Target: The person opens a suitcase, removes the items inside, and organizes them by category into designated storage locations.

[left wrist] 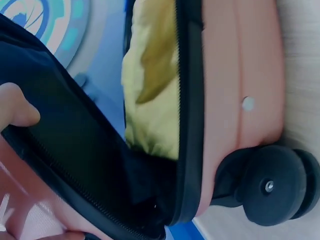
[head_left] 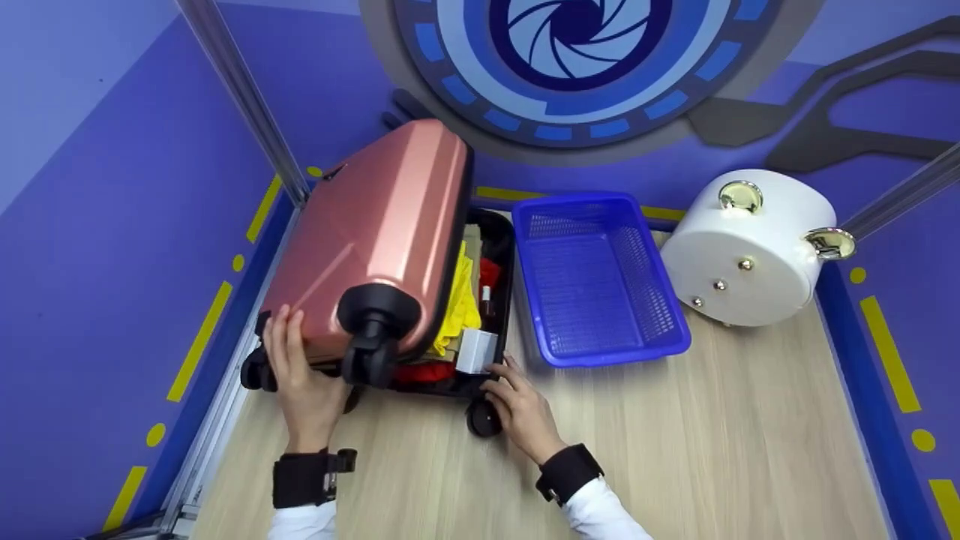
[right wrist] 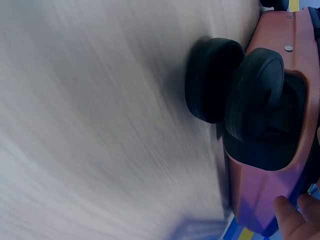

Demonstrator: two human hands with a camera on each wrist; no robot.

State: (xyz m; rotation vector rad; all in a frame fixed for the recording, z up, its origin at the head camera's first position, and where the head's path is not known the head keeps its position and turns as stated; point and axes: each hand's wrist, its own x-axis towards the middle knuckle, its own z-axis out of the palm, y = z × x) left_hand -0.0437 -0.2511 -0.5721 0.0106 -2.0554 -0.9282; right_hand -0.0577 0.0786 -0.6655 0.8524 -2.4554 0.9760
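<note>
A rose-pink hard-shell suitcase [head_left: 352, 225] lies partly open on the left, its lid tilted over the packed base. My left hand [head_left: 304, 382] holds the lid's edge near the front left corner. In the left wrist view its thumb [left wrist: 17, 107] is on the dark lining, with fingers on the outer shell. My right hand [head_left: 525, 412] rests at the base's front right corner, fingertips [right wrist: 287, 212] against the shell beside a black wheel [head_left: 484, 418]. Inside lie yellow cloth [head_left: 461, 304], a small white box [head_left: 476, 351], red items and a small bottle [head_left: 486, 302]; the lid hides the rest.
A blue plastic basket [head_left: 604, 281] stands right of the suitcase. Beyond it, a white round pot-like container [head_left: 739, 289] with gold handles lies tipped on its side. Purple walls [head_left: 112, 262] and metal posts [head_left: 240, 97] bound the wooden surface [head_left: 675, 450].
</note>
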